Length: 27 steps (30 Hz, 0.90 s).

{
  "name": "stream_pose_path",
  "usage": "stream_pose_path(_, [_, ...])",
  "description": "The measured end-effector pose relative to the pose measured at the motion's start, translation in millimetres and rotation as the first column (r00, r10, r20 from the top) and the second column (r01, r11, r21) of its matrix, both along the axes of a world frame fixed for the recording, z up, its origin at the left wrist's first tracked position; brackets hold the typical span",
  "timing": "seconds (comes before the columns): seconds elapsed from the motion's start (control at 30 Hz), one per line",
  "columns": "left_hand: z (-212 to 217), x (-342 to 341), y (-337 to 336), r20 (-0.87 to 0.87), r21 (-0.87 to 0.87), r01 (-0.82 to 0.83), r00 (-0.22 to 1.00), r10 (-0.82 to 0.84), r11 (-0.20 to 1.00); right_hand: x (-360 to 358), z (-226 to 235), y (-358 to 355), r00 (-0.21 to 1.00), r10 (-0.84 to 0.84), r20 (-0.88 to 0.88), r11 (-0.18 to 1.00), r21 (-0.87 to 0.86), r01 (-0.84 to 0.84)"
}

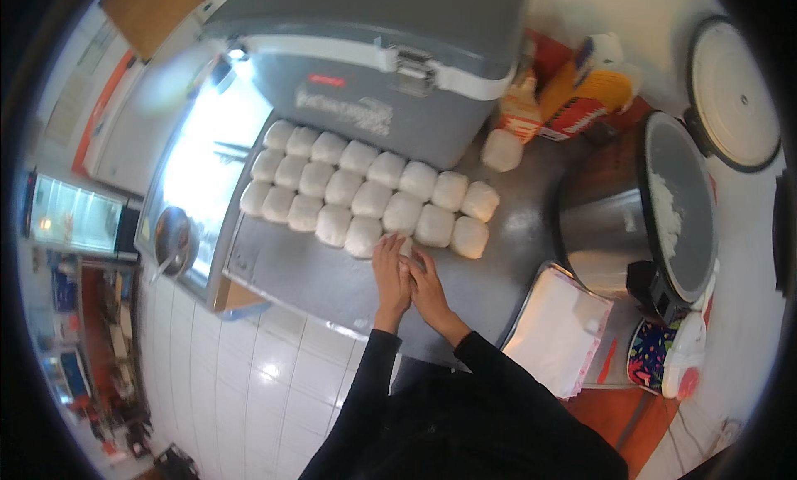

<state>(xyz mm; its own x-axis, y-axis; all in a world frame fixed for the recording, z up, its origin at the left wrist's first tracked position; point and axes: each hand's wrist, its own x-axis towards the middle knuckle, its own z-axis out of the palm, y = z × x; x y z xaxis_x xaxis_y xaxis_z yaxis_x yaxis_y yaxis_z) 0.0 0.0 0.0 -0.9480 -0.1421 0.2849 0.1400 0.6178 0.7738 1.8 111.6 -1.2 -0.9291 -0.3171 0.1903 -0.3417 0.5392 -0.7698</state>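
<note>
the right hand (pixel 427 287) and left hand (pixel 388 268) sit close together, fingers curved around a rounded white lump (pixel 406 246), partly hidden, above a metal worktop (pixel 307 281). just beyond lie rows of similar lumps (pixel 371 199), then a gray cooler box (pixel 357 86).

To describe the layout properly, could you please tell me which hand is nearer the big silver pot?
Right: the right hand is left of the big silver pot, apart from it; the left hand is farther to the left.
</note>
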Motion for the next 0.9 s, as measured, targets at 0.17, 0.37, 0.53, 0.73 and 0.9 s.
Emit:
stream_pose_path(0.17, [18,-16,-23,0.000,-0.313,-0.056,0.998,0.059,0.948,14,94,51,0.968,-0.016,0.250,0.935,-0.339,0.103])
stream_pose_path(0.37, [5,-20,5,0.045,-0.416,0.036,0.999,-0.019,0.909,11,260,259,0.957,0.225,-0.182,0.959,-0.135,-0.251])
stream_pose_path(0.53, [32,-12,3,0.133,-0.448,0.096,0.990,-0.040,0.889,-105,335,385,0.893,-0.123,-0.432,0.875,0.378,0.304])
stream_pose_path(0.73, [56,-9,59,-0.021,-0.412,-0.118,0.993,0.120,0.903,-180,252,485,0.962,0.271,-0.039,0.735,0.653,-0.180])
stream_pose_path(0.9, [114,-17,177,-0.188,-0.114,-0.026,0.982,0.004,0.993,-213,195,443,0.568,0.820,-0.064,0.204,0.961,-0.186])
